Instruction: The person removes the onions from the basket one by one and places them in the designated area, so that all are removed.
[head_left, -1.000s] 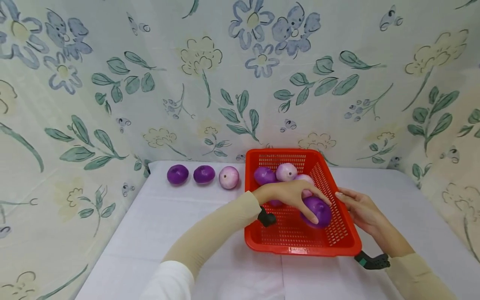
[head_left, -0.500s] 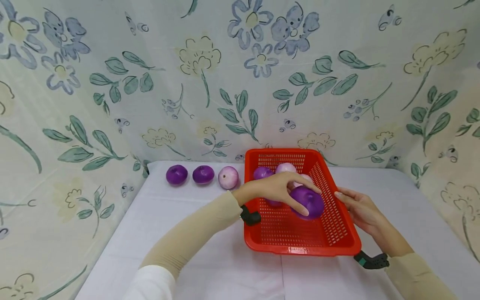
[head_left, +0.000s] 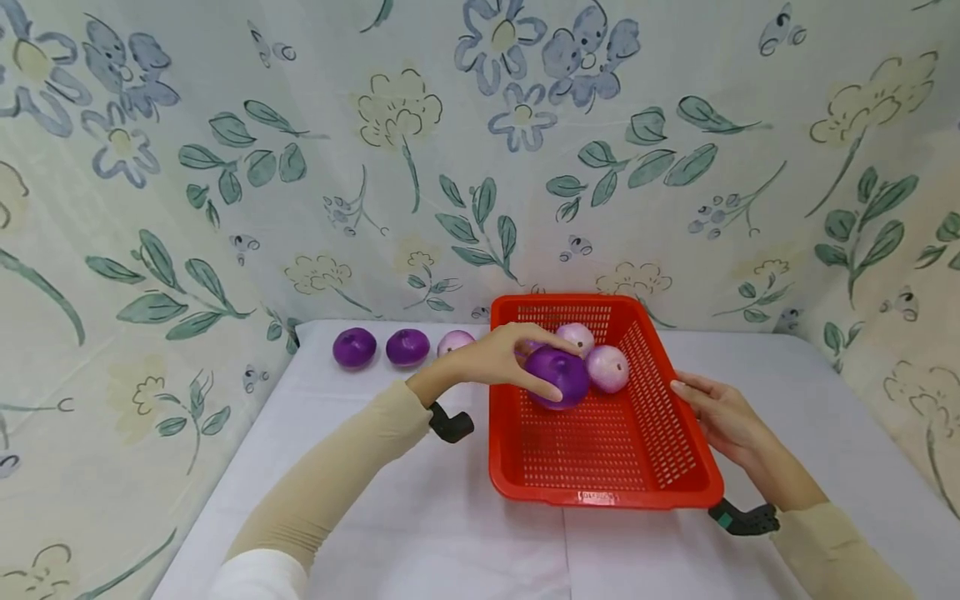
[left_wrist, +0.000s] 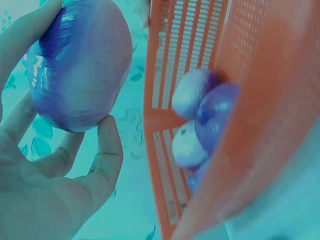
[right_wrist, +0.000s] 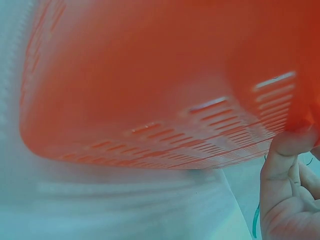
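My left hand point(head_left: 495, 357) holds a round purple onion point(head_left: 561, 380) above the left part of a red plastic basket point(head_left: 600, 498). In the left wrist view, thumb and fingers curl round the same onion point(left_wrist: 85, 65), apart from the basket. Two pale pink-white onions, one at the back point(head_left: 576, 336) and one at the right point(head_left: 608, 369), lie inside; more purple ones are partly hidden behind my hand. On the right, my right hand point(head_left: 726, 418) grips the basket's side rim. The right wrist view has that hand point(right_wrist: 290, 185) against the basket's outer wall point(right_wrist: 150, 75).
Left of the basket, two purple onions point(head_left: 354, 348) and a pale onion point(head_left: 454, 340) stand in a row on the white-covered table point(head_left: 420, 517). The pale one is partly hidden by my left hand. A floral cloth point(head_left: 300, 200) hangs behind the table.
My left hand has moved left and a little up with the purple onion, from the basket's right side toward its left side. My right hand has stayed on the rim.
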